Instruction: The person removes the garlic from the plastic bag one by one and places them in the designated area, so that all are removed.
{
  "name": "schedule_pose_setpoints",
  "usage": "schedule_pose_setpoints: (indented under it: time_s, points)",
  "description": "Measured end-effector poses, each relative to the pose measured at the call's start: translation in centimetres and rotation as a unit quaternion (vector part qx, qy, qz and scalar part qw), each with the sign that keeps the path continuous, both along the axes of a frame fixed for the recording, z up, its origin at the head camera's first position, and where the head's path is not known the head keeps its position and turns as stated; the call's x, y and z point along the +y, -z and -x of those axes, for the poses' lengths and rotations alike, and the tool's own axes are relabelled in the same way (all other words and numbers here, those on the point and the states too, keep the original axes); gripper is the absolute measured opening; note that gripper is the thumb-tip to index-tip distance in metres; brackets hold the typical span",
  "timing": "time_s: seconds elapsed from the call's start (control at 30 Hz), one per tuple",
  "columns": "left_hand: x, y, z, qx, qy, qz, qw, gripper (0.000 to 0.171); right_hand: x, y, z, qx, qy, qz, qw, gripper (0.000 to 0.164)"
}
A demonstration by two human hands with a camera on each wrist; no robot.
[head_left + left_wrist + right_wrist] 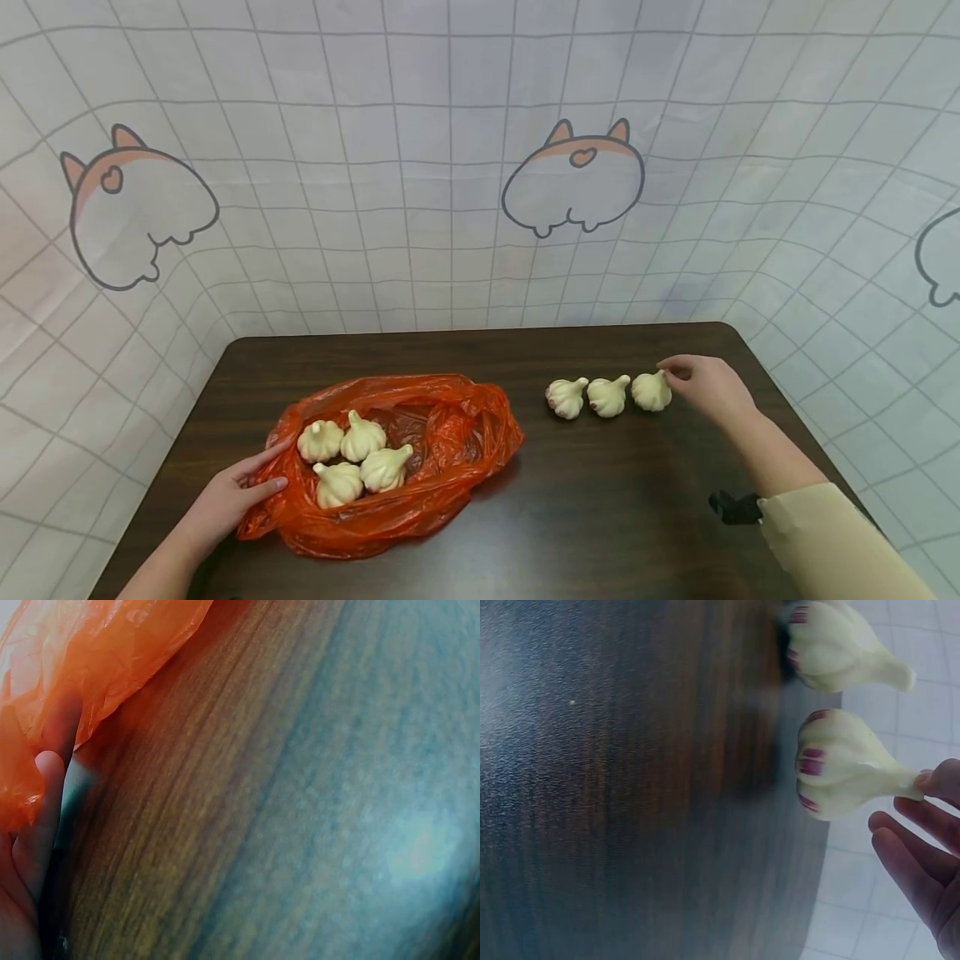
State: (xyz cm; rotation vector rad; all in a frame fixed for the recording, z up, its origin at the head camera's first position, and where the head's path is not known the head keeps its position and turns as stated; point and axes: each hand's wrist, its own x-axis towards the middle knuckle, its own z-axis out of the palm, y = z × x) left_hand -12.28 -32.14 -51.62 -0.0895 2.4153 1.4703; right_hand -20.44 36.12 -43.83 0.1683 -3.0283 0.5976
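Observation:
My right hand [708, 387] pinches the stem of a garlic bulb [651, 392] at the right end of a row of three. In the right wrist view, thumb and finger meet on that stem, and the bulb's [844, 769] purple-streaked base faces left. Beside it is another garlic bulb [840, 649]. A red plastic bag [450, 492] lies opened out on the left, with several garlic bulbs [363, 435] inside. My left hand [225, 504] holds the bag's left edge between thumb and fingers. The left wrist view shows the thumb [46, 799] against the bag [127, 652], other fingers partly hidden.
All this is on a dark wooden table [570, 517]. A white grid-patterned curtain [420, 183] with cartoon animal drawings surrounds its back and sides. A small black object [735, 507] sticks out by the right sleeve [832, 533].

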Motion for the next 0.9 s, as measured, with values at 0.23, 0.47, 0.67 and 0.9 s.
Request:
schedule_pose_setpoints:
  time_s: [0.23, 0.47, 0.67, 0.9]
  points:
    - [0.0, 0.2, 0.0, 0.002, -0.003, -0.016, 0.9999, 0.070, -0.3, 0.7, 0.1, -0.005, -0.011, 0.005, 1.000, 0.029]
    - [0.0, 0.2, 0.0, -0.002, -0.006, -0.020, 0.9998, 0.070, -0.6, 1.0, 0.3, 0.003, -0.018, 0.010, 1.000, 0.029]
    - [0.0, 0.2, 0.0, 0.001, -0.005, -0.017, 0.9998, 0.070, -0.8, 1.0, 0.2, -0.003, -0.017, 0.017, 1.000, 0.031]
    - [0.0, 0.2, 0.0, -0.001, -0.006, -0.013, 0.9999, 0.071, -0.7, 1.2, 0.3, -0.015, -0.021, 0.029, 0.999, 0.034]
